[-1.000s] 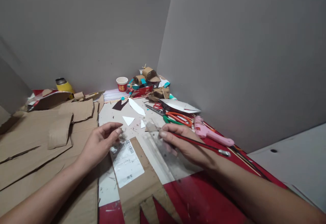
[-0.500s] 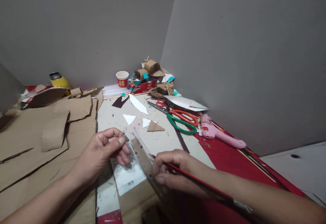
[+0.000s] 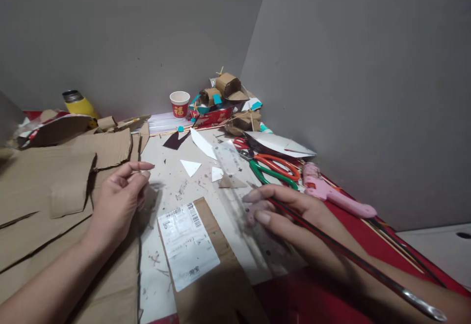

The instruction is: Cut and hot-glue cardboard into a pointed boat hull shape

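Note:
My right hand [image 3: 290, 213] grips a long, thin red-and-black pencil [image 3: 353, 260] with a shiny end towards me. Between its thumb and fingertips is also a clear plastic ruler [image 3: 235, 203], smeared by motion and slanting over the paper scraps. My left hand [image 3: 119, 196] hovers over the edge of the cardboard sheets, index finger stretched out, the others loosely bent, with nothing seen in it. Between the hands lies a brown cardboard strip [image 3: 217, 216] bearing a white printed shipping label [image 3: 189, 248].
Large cardboard sheets [image 3: 69, 181] cover the left side. Scissors with green and orange handles [image 3: 274, 176] and a pink glue gun [image 3: 334, 196] lie to the right. Behind are a paper cup [image 3: 180, 105], cardboard models [image 3: 228, 88] and a yellow bottle [image 3: 83, 105]. White paper scraps [image 3: 190, 167] lie mid-table.
The ruler has been lifted off the cardboard strip and carried right by my right hand. My left hand has let go and moved left, leaving the label uncovered.

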`<state>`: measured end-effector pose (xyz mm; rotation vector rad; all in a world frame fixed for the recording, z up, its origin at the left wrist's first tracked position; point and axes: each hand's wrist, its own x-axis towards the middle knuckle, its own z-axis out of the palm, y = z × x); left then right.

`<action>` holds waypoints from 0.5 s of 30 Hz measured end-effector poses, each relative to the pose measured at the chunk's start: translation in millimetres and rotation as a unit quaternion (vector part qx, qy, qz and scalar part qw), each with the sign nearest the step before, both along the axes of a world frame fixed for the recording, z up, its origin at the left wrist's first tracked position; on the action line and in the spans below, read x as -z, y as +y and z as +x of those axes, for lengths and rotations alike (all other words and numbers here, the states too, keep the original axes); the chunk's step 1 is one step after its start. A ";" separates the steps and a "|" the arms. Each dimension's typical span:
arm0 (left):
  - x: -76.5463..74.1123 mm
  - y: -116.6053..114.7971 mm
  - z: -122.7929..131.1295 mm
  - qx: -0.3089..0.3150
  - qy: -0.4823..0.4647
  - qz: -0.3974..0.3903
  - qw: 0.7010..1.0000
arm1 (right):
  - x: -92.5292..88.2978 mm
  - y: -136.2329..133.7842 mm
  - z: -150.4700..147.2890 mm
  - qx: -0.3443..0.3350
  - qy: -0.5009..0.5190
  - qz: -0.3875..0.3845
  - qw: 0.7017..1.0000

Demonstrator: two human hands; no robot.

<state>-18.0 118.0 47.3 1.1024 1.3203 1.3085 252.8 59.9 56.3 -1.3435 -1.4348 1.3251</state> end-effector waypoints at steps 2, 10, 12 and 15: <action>1.0 -1.9 0.5 0.005 0.022 0.001 1.000 | -2.2 0.0 1.3 0.013 -0.001 0.017 1.000; 3.2 -1.4 4.0 0.031 0.098 0.022 0.994 | -3.3 -2.5 6.6 -0.008 0.047 0.000 0.999; 4.1 -1.3 4.6 0.035 0.102 0.030 0.994 | -2.6 -2.0 8.0 -0.017 0.066 -0.009 0.998; 3.2 -2.9 6.3 0.043 0.098 0.037 0.994 | -2.6 -2.5 6.6 -0.027 0.097 -0.008 0.995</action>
